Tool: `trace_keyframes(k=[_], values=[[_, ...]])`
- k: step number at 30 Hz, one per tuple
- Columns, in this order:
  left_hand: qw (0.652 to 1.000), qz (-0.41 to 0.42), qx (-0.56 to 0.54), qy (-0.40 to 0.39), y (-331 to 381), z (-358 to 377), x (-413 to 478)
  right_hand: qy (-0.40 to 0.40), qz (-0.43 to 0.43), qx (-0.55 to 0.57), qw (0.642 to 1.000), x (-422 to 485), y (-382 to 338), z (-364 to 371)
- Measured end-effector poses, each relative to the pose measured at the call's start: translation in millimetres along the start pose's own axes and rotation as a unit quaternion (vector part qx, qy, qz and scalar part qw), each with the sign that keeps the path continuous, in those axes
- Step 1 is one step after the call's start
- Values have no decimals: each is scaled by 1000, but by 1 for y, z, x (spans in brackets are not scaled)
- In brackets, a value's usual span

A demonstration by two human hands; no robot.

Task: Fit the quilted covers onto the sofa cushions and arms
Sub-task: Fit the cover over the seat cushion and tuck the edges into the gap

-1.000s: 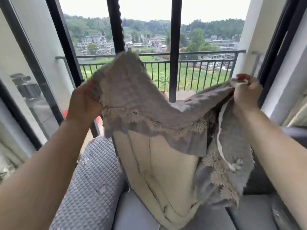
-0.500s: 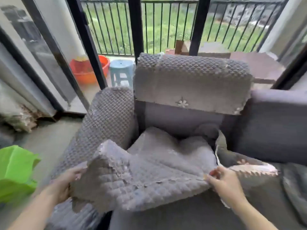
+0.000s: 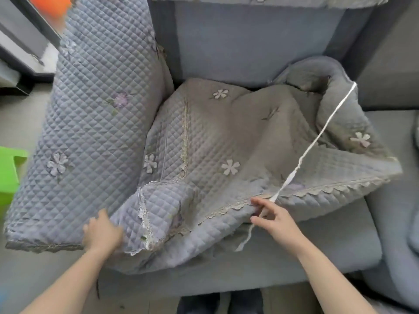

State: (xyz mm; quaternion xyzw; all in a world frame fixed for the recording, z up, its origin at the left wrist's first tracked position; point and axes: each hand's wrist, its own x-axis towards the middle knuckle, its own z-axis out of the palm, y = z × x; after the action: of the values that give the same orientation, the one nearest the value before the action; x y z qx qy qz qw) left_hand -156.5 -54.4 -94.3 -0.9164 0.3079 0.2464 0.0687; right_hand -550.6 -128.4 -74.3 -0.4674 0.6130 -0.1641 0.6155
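The right hand (image 3: 274, 220) pinched the lace-trimmed front edge of the quilted seat cover (image 3: 226, 137) between thumb and forefinger. A white tie cord (image 3: 317, 137) passed through the same fingers. It stretched taut up to the cover's far right corner, and its loose end dangled over the front of the seat cushion (image 3: 328, 245).

The left hand (image 3: 102, 232) was at the cover's front left corner, where the fabric was folded back on itself. Its fingers went out of sight into the fold and the hand was blurred, so I could not tell whether it gripped the cloth or only pressed on it.

The seat cover lay rumpled over the seat cushion with its flower appliqués facing up. On the left it was pushed against the quilted arm cover (image 3: 95, 114), and at the rear right it was bunched high against the back cushion (image 3: 249, 46). Bare grey cushion showed in front and to the right. The arm cover sat smooth and draped. Beyond it, on the floor at the left, was something bright green (image 3: 8, 175).
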Motion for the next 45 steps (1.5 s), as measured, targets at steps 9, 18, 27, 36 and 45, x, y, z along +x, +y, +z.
trace_keyframes(k=[9, 18, 27, 36, 45], values=[[852, 476, -187, 110, 191, 80, -139, 238, 167, 384, 877, -21, 89, -71], [654, 742, 142, 36, 270, 206, -217, 254, 249, 242, 903, -6, 170, -163], [850, 473, 231, 9, 372, 228, -122, 191, 193, 241, 932, 66, 180, -208], [871, 371, -129, -297, 377, 180, -130, 161, 188, 419, 874, 128, 145, -215], [853, 363, -75, -368, 368, 124, -156, 379, -2, 469, 798, 113, 50, -261]])
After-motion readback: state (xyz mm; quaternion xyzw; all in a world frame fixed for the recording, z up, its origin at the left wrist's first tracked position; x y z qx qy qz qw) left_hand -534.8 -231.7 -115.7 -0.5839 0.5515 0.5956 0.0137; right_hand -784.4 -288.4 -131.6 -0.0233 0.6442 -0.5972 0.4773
